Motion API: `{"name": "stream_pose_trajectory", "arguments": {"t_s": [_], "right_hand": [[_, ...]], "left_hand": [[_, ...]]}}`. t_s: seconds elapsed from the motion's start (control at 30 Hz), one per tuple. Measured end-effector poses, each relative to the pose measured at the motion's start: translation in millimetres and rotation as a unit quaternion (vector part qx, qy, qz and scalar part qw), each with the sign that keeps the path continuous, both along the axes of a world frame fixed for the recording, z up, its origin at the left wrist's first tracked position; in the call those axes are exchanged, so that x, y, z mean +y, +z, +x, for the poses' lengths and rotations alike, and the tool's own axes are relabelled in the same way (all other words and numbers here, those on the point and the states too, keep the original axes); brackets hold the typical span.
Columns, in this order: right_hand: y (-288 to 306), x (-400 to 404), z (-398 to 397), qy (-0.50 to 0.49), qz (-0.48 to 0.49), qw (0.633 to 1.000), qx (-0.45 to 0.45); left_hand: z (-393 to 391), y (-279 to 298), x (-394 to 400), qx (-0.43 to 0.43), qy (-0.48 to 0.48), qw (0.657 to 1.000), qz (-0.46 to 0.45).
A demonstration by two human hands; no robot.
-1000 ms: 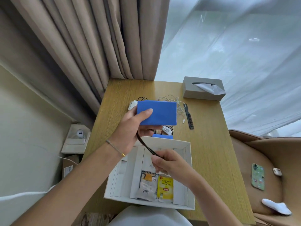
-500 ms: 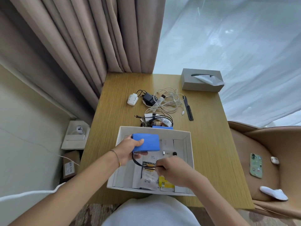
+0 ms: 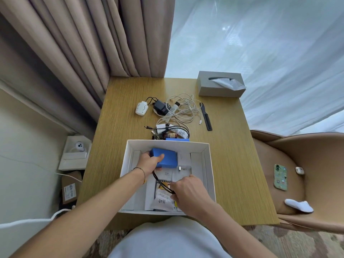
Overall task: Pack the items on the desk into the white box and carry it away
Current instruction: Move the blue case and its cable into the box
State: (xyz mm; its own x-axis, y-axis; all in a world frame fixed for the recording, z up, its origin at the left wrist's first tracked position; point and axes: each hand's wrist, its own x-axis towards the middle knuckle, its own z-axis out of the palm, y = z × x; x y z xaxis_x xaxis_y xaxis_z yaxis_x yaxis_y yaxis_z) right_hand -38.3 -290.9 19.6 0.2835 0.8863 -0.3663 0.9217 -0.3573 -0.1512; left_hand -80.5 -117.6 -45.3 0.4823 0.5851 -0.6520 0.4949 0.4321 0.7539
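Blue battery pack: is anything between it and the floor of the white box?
Nothing visible. The left hand holds the blue battery pack inside the white box over bare inserts; snack packets lie nearer, under its black cable.

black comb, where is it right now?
The black plastic comb lies on the wooden desk, right of the tangled white cables and in front of the grey tissue box, outside the white box.

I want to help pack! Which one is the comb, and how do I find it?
Look at the grey tissue box at the far right corner of the wooden desk. Just in front of it, right of the tangle of white cables, lies the comb. It is the only thin, straight, black thing with teeth, lying apart from the pile.
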Motion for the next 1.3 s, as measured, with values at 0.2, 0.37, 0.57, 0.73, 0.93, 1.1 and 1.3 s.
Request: {"name": "stream_pose_trajectory", "arguments": {"t_s": [0.2,0.37,0.57,0.73,0.93,1.1,1.3], "right_hand": [[-13,-1,4,0.029,-0.026,0.999,0.003],[-24,1,8,0.050,-0.047,0.998,0.004],[-40,13,9,0.055,-0.080,0.995,0.021],[-52,14,6,0.036,-0.095,0.994,0.043],[-53,3,14,-0.040,-0.061,0.991,0.113],[-16,10,41,-0.127,0.086,0.979,0.134],[21,55,105,-0.231,0.229,0.937,0.129]], "left_hand": [[0,-7,9,0.060,-0.047,0.996,-0.040],[6,-7,16,0.100,-0.120,0.986,0.059],[-5,-7,17,0.178,-0.171,0.931,0.267],[-9,-8,20,0.190,-0.149,0.923,0.299],[-7,-9,19,0.175,-0.171,0.915,0.322],[-19,7,13,0.168,-0.198,0.888,0.379],[-29,44,8,0.012,-0.227,0.832,0.506]]}}
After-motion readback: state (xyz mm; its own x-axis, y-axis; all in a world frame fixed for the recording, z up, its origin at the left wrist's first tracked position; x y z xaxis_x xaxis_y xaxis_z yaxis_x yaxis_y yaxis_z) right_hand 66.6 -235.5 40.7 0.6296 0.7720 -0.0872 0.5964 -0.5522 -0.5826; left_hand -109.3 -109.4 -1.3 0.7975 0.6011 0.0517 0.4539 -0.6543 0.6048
